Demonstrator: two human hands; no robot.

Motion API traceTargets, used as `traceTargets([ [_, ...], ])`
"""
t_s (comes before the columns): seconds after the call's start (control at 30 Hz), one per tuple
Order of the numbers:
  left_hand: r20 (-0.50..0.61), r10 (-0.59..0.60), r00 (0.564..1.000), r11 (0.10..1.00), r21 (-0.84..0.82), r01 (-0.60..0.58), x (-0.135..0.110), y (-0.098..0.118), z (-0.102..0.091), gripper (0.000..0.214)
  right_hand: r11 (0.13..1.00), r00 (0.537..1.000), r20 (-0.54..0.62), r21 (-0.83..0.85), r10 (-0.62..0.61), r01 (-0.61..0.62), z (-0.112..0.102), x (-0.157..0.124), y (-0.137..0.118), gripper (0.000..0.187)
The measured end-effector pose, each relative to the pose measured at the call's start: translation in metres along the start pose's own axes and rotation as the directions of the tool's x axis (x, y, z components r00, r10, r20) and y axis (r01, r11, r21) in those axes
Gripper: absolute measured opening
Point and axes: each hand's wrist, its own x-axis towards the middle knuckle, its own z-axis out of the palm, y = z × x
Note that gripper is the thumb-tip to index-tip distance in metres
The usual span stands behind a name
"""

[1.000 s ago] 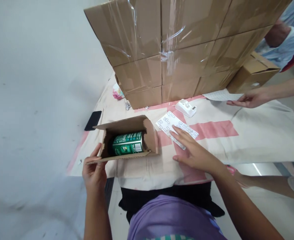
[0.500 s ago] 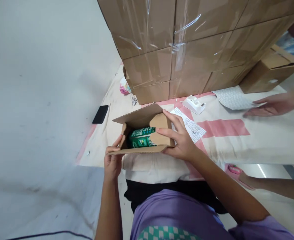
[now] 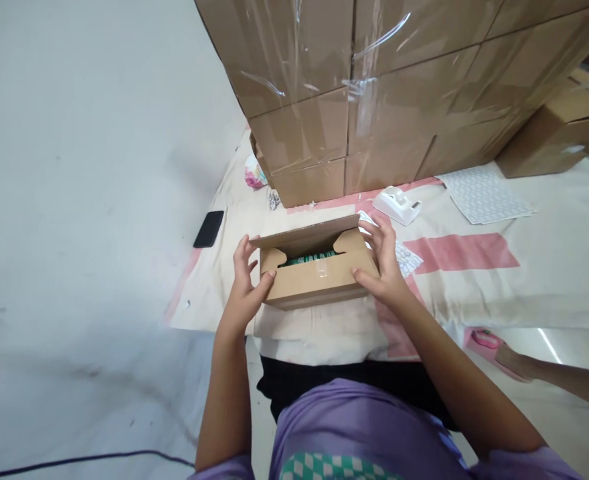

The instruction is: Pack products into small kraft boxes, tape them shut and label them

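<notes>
A small brown cardboard box (image 3: pixel 317 279) lies on the cloth-covered table edge just in front of me. My left hand (image 3: pixel 247 283) grips its left end, thumb on the front flap, fingers curled round the side. My right hand (image 3: pixel 384 263) holds the right end, fingers over the folded side flap. The front flap stands up and nearly covers the opening. A green can (image 3: pixel 308 259) shows only as a thin strip in the gap at the top. A white sticker sheet (image 3: pixel 403 255) lies partly hidden behind my right hand.
A tall stack of taped cartons (image 3: pixel 374 87) rises right behind the box. A white tape dispenser (image 3: pixel 399 203), a larger sticker sheet (image 3: pixel 484 195), a black phone (image 3: pixel 209 229) and a pink wrapper (image 3: pixel 254 175) lie on the cream-and-pink cloth (image 3: pixel 524 273). Another person's arm (image 3: pixel 559 380) shows lower right.
My right hand left the sticker sheet and went to the box. Both hands folded the side flaps in and raised the front flap, nearly hiding the can. The other person's hand left the far sheet.
</notes>
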Motion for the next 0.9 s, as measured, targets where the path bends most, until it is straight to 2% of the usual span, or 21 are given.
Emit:
traceTargets([
  [0.07, 0.025, 0.053, 0.998, 0.999, -0.004, -0.053, 0.000, -0.002, -0.002, 0.064, 0.999, 0.999, -0.050, -0.042, -0.018, 0.016, 0.000, 0.001, 0.000, 0.071],
  [0.13, 0.073, 0.075, 0.995, 0.994, 0.073, -0.080, 0.000, 0.000, -0.005, 0.040, 0.993, 0.996, -0.076, -0.108, -0.055, 0.047, 0.000, 0.003, -0.001, 0.050],
  [0.17, 0.104, 0.083, 0.991, 0.985, 0.141, -0.097, 0.000, 0.004, -0.006, 0.033, 0.988, 0.994, -0.078, -0.137, -0.078, 0.067, 0.000, 0.003, -0.002, 0.039],
  [0.23, 0.157, 0.098, 0.983, 0.951, 0.275, -0.139, -0.002, 0.018, -0.004, 0.034, 0.978, 0.991, -0.074, -0.182, -0.112, 0.097, -0.001, 0.003, -0.004, 0.026],
  [0.37, 0.256, 0.101, 0.961, 0.880, 0.428, -0.206, -0.013, 0.056, 0.018, 0.047, 0.956, 0.995, -0.046, -0.282, -0.094, 0.077, -0.003, -0.001, -0.015, 0.026],
  [0.47, 0.287, 0.098, 0.953, 0.823, 0.516, -0.240, -0.024, 0.071, 0.039, 0.053, 0.926, 0.997, -0.027, -0.372, -0.076, 0.061, -0.004, -0.004, -0.024, 0.028],
  [0.6, 0.182, 0.115, 0.977, 0.806, 0.558, -0.198, -0.029, 0.069, 0.050, 0.067, 0.889, 0.999, 0.009, -0.456, -0.051, 0.050, -0.005, -0.004, -0.030, 0.029],
  [0.8, 0.205, 0.148, 0.967, 0.782, 0.574, -0.242, -0.029, 0.058, 0.048, 0.066, 0.856, 1.000, 0.017, -0.516, -0.023, 0.029, -0.004, -0.002, -0.033, 0.031],
  [0.9, 0.190, 0.179, 0.965, 0.735, 0.626, -0.260, -0.031, 0.054, 0.053, 0.068, 0.858, 1.000, 0.006, -0.514, -0.018, 0.019, -0.002, -0.003, -0.033, 0.032],
])
